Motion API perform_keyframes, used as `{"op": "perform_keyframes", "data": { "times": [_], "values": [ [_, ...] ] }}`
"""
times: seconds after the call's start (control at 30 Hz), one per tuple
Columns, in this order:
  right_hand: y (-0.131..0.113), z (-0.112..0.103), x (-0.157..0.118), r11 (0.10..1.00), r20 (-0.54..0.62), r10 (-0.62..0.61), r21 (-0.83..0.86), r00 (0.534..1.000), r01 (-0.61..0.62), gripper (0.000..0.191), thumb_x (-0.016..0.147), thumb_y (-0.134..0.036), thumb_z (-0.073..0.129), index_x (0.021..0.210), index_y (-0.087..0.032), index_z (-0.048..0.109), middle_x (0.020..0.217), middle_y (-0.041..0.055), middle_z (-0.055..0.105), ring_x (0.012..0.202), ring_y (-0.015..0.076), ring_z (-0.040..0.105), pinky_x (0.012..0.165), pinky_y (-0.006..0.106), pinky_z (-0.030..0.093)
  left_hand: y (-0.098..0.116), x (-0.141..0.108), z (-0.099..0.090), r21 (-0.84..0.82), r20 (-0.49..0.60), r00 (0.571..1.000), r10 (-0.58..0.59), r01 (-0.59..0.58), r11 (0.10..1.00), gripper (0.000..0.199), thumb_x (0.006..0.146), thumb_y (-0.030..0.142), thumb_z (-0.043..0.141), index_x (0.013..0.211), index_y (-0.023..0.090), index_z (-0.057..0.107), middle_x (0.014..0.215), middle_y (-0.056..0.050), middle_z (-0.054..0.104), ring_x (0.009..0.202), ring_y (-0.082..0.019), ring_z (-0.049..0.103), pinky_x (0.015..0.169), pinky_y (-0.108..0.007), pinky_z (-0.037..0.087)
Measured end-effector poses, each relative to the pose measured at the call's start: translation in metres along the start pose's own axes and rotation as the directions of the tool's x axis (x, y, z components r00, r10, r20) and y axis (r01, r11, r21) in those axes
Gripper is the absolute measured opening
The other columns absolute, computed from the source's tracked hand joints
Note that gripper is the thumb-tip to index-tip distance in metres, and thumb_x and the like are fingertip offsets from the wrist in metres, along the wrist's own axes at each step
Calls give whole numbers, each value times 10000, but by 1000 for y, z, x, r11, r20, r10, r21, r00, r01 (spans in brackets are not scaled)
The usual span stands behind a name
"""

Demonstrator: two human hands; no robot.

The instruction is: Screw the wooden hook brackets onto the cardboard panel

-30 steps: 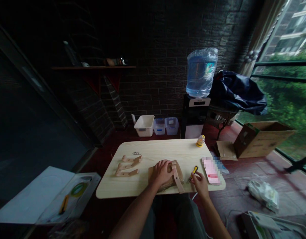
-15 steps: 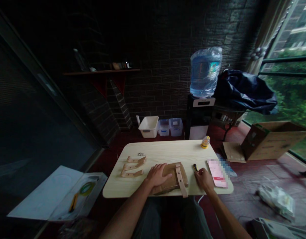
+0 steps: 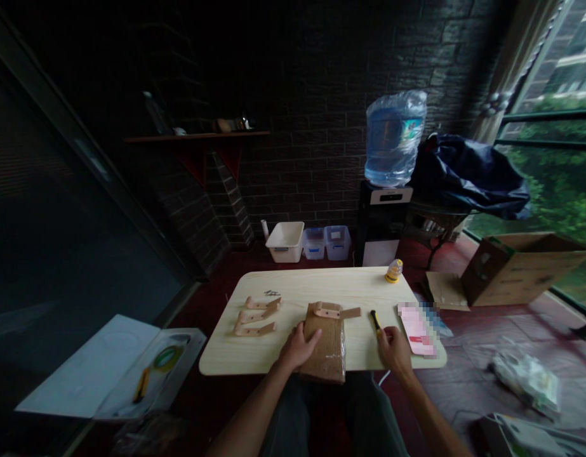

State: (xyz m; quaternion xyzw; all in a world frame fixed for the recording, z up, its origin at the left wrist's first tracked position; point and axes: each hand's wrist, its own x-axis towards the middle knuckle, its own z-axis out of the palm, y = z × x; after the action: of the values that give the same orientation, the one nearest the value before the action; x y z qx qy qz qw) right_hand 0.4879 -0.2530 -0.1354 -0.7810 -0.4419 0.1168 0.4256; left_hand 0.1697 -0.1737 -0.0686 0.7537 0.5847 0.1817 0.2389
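My left hand (image 3: 301, 346) grips the left edge of a flat brown cardboard package (image 3: 324, 352), thumb on top. The package lies at the table's front edge and sticks out past it a little. Across its far end lies a wooden hook piece (image 3: 329, 311) with holes, its right end reaching beyond the cardboard. My right hand (image 3: 394, 350) rests on the table to the right, closed around a slim black-and-yellow hand tool (image 3: 376, 320); its exact kind is hard to make out. Several similar wooden hook pieces (image 3: 256, 330) lie on the left, near some small dark screws (image 3: 272, 293).
A yellow-capped clear container (image 3: 394, 271) stands at the table's (image 3: 321, 282) back right. A pink sheet (image 3: 416, 330) lies at the right edge. On the floor are an open white case (image 3: 173, 349) at left and a cardboard box (image 3: 521, 266) at right. Plastic bins (image 3: 286, 244) stand behind.
The package has turned under my left hand, and the wooden piece on it now lies crosswise instead of pointing toward me. My right hand moved slightly right with the tool, exposing more of it.
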Motion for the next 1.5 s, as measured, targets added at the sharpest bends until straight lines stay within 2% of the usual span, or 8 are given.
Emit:
{"op": "perform_keyframes", "data": {
  "times": [0.2, 0.4, 0.53, 0.67, 0.9, 1.1, 1.37, 1.5],
  "values": [
    [4, 0, -16, 998, -7, -65, 7, 998, 65, 386, 816, -488, 544, 980, -159, 661, 854, 116, 700, 743, 239, 661, 678, 331, 487, -4, -7, 24, -222, -50, 995, -91, 78, 972, 673, 938, 564, 466, 1442, 135, 340, 1444, -213, 536, 1329, -282, 545, 1077, -398, 442],
    [8, 3, -22, 998, -20, -42, 48, 999, 43, 333, 799, -398, 525, 1001, -178, 670, 760, 68, 681, 687, 233, 648, 657, 333, 482, -5, -15, 37, -234, -122, 988, -98, 67, 970, 601, 964, 520, 415, 1440, 159, 357, 1410, -193, 575, 1323, -287, 553, 1065, -411, 467],
    [1, 0, -18, 998, -34, -21, 60, 999, 23, 374, 815, -473, 560, 1004, -170, 672, 775, 78, 692, 654, 232, 644, 621, 333, 480, -6, -13, 34, -282, -158, 981, -113, 65, 957, 645, 919, 516, 498, 1448, 180, 348, 1407, -186, 567, 1342, -309, 528, 1070, -447, 467],
    [-27, -4, -16, 990, -98, -3, 137, 995, 17, 469, 807, -598, 610, 963, -164, 696, 866, 117, 716, 711, 246, 652, 664, 366, 502, -4, 2, 21, -331, -240, 970, -49, -34, 943, 751, 814, 381, 636, 1475, 237, 309, 1499, -144, 469, 1412, -316, 429, 1136, -503, 402],
    [-103, 22, -12, 805, 166, -102, 593, 981, -17, 572, 836, -602, 652, 1219, -177, 640, 1202, 156, 706, 1110, 297, 664, 836, 406, 570, 5, 33, 12, -341, -289, 949, 125, -225, 913, 539, 887, 337, 548, 1401, 235, 421, 1456, -111, 501, 1384, -265, 453, 1163, -478, 386],
    [-117, 61, -8, 688, 164, -110, 724, 980, -44, 597, 868, -585, 640, 1307, -187, 568, 1292, 155, 675, 1172, 276, 649, 968, 434, 538, -3, 45, 20, -277, -319, 924, 209, -302, 912, 475, 923, 334, 520, 1388, 256, 462, 1449, -106, 482, 1392, -274, 426, 1188, -503, 357],
    [-106, 70, -6, 836, 126, -122, 548, 985, 33, 474, 921, -590, 563, 1146, -183, 654, 1147, 161, 731, 1028, 291, 698, 820, 403, 581, -14, 57, 31, -296, -343, 915, 211, -319, 900, 398, 948, 361, 536, 1331, 252, 528, 1412, -113, 467, 1362, -281, 440, 1165, -514, 387],
    [-103, 71, -3, 865, 117, -121, 500, 986, 47, 495, 920, -604, 557, 1146, -179, 669, 1049, 159, 753, 989, 301, 705, 819, 410, 573, -17, 59, 34, -335, -321, 923, 211, -319, 887, 408, 964, 362, 529, 1359, 265, 502, 1434, -114, 435, 1386, -276, 410, 1177, -513, 373]
  ]
}}
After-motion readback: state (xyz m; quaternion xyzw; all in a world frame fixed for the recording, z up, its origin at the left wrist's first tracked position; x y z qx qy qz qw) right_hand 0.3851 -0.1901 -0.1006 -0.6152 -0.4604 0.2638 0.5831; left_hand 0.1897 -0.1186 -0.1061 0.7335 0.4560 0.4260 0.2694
